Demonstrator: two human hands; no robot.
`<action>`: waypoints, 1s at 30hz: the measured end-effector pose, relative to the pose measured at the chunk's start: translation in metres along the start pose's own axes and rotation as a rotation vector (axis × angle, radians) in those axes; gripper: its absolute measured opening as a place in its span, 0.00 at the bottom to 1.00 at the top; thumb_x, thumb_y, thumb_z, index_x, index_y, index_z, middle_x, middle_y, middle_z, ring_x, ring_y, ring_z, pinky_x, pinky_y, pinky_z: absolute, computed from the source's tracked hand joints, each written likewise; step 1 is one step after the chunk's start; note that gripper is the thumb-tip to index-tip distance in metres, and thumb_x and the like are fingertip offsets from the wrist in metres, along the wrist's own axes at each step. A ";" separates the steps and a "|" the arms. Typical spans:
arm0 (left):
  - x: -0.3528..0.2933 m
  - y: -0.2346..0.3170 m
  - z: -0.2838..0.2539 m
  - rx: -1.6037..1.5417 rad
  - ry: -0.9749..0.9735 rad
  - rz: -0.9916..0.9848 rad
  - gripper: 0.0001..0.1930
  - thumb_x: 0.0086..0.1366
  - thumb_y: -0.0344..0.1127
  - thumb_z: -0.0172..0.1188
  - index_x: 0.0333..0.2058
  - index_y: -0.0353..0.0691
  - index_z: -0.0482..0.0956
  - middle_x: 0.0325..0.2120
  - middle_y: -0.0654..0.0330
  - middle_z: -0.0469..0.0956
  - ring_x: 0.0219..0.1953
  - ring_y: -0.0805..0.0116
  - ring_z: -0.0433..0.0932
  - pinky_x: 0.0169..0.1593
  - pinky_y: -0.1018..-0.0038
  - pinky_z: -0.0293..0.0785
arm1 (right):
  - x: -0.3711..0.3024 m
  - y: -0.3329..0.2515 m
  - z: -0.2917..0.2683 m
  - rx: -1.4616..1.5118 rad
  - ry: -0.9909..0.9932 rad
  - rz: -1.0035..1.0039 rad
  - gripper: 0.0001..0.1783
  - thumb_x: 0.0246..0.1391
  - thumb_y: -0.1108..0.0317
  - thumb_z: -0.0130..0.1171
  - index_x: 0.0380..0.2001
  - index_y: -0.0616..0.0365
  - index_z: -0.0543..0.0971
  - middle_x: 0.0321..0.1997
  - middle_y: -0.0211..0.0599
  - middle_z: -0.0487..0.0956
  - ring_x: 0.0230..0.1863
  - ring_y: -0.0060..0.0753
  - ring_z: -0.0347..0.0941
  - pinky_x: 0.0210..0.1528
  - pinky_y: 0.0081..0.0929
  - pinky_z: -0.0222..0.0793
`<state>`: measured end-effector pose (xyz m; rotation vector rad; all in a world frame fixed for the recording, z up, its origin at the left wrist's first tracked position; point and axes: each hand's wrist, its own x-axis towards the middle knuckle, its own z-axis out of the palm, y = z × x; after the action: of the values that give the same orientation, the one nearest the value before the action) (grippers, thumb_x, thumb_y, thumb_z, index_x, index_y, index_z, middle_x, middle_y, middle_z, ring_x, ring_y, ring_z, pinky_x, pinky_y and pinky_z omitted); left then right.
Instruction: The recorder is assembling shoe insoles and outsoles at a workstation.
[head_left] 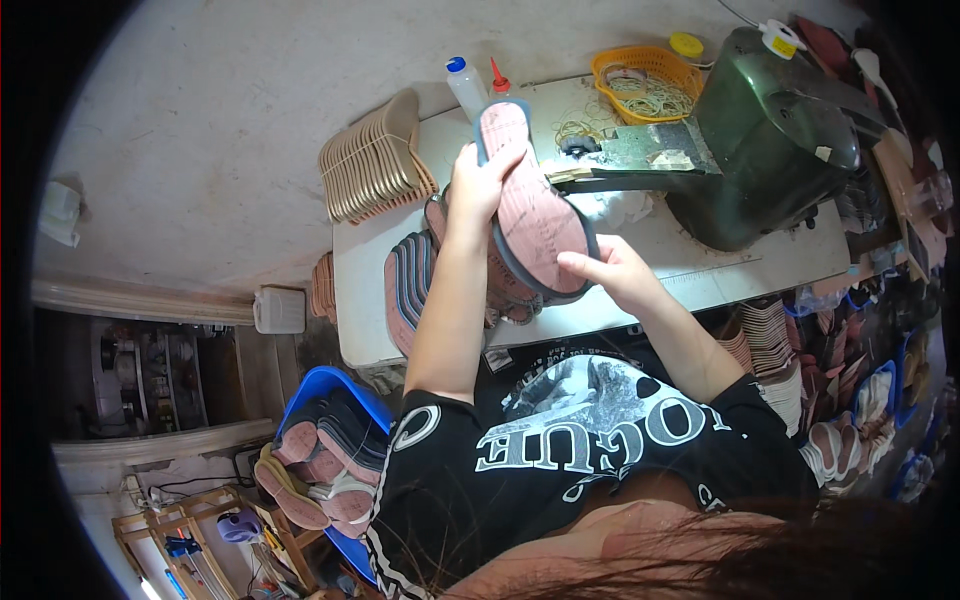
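Observation:
A pink shoe insole (543, 215) with a dark edge is held up over the white table, its narrow end tilted away from me. My left hand (478, 190) is closed around that narrower end, thumb lying across the pink face. At the wide near end, my right hand (618, 270) pinches the edge with the thumb on top. Below my left forearm, a row of dark-edged pink insoles (408, 275) stands on the table, partly hidden by the arm. More pink pieces lie under the held insole, mostly covered.
A banded stack of beige insoles (372, 165) stands at the table's (790, 262) far left. Behind are a blue-capped bottle (466, 88), a red-tipped bottle (500, 82) and a yellow basket (645, 70) of rubber bands. A dark green machine (755, 150) occupies the right; a blue bin (318, 388) sits lower left.

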<state>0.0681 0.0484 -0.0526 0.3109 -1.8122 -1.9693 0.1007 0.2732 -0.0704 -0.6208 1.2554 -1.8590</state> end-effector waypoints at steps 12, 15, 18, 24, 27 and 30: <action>0.047 -0.040 0.029 0.454 0.026 0.031 0.24 0.51 0.47 0.66 0.26 0.24 0.78 0.25 0.41 0.79 0.30 0.52 0.80 0.37 0.64 0.75 | -0.004 -0.005 0.002 0.254 0.162 0.060 0.17 0.55 0.64 0.59 0.42 0.67 0.76 0.36 0.43 0.81 0.32 0.29 0.79 0.33 0.22 0.75; 0.053 -0.036 0.027 0.547 0.004 -0.023 0.26 0.51 0.51 0.65 0.27 0.25 0.79 0.26 0.39 0.79 0.33 0.46 0.80 0.41 0.62 0.74 | 0.003 -0.005 0.009 0.298 0.186 0.074 0.18 0.56 0.63 0.57 0.43 0.67 0.74 0.32 0.45 0.80 0.30 0.32 0.80 0.31 0.22 0.77; 0.059 -0.025 0.025 0.619 -0.081 -0.156 0.30 0.53 0.55 0.61 0.30 0.25 0.80 0.30 0.38 0.79 0.38 0.44 0.78 0.46 0.60 0.72 | 0.009 -0.006 0.016 0.353 0.263 0.031 0.18 0.56 0.62 0.57 0.42 0.67 0.75 0.32 0.45 0.80 0.30 0.31 0.80 0.31 0.22 0.77; 0.064 -0.007 0.025 0.831 -0.038 0.235 0.33 0.59 0.59 0.54 0.47 0.32 0.76 0.60 0.44 0.60 0.65 0.49 0.51 0.66 0.58 0.46 | 0.030 -0.011 0.022 0.392 0.344 0.070 0.16 0.57 0.62 0.55 0.40 0.67 0.76 0.31 0.45 0.81 0.29 0.28 0.80 0.30 0.20 0.75; 0.078 0.010 0.008 0.907 -0.623 0.392 0.26 0.54 0.52 0.60 0.48 0.43 0.77 0.60 0.53 0.63 0.66 0.50 0.50 0.67 0.58 0.45 | 0.041 -0.016 0.024 0.410 0.392 0.106 0.16 0.57 0.62 0.56 0.40 0.66 0.76 0.31 0.45 0.81 0.29 0.28 0.80 0.30 0.20 0.75; 0.094 0.027 0.005 0.846 -1.099 0.379 0.24 0.43 0.45 0.71 0.40 0.45 0.78 0.54 0.59 0.69 0.64 0.58 0.55 0.65 0.57 0.47 | 0.050 -0.023 0.022 0.444 0.367 0.098 0.17 0.57 0.61 0.56 0.40 0.66 0.76 0.31 0.44 0.81 0.29 0.28 0.80 0.29 0.20 0.75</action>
<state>-0.0117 0.0083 -0.0135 -1.0029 -2.9908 -0.9964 0.0813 0.2246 -0.0425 0.0222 1.0149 -2.1357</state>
